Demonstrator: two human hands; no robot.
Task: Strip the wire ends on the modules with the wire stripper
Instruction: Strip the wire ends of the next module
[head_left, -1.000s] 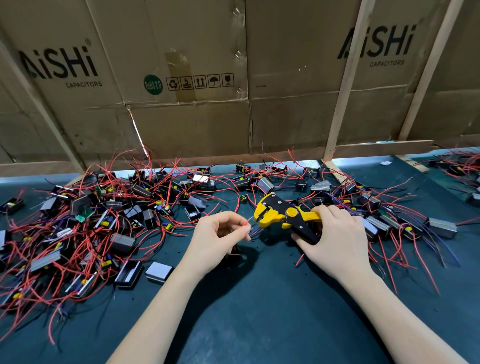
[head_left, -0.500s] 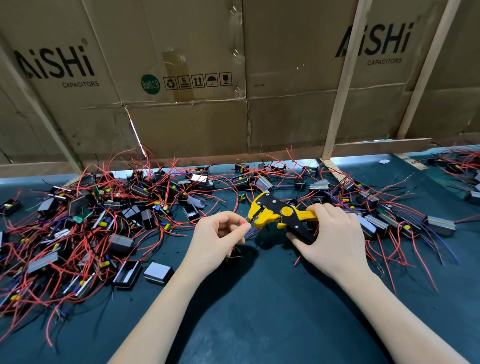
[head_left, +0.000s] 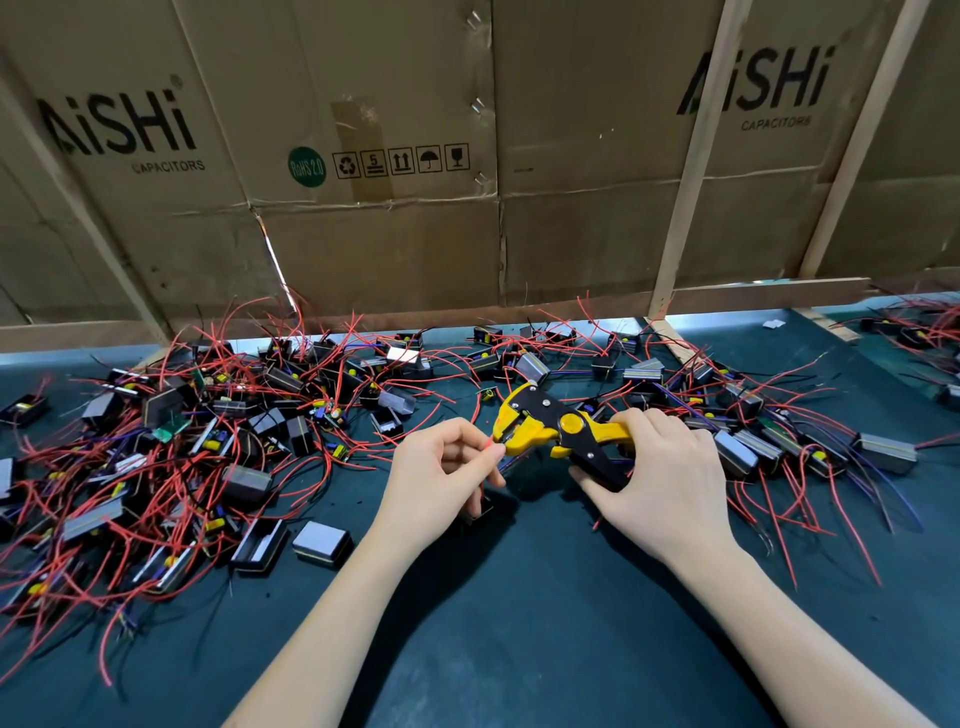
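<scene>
Over the dark table, the left hand pinches a red wire whose end sits in the head of the yellow-and-black wire stripper, gripped by the right hand, amid scattered modules.

The table is covered in a dark teal, matt mat that looks slightly textured. The stripper has glossy yellow plastic parts over matt black ones. The wires wear smooth red insulation, a few blue or black. The modules look like black plastic shells, some with dull grey metallic faces. Behind them, the cardboard is brown, matt and creased, with a strip of shiny tape. The battens are pale, bare wood.
</scene>
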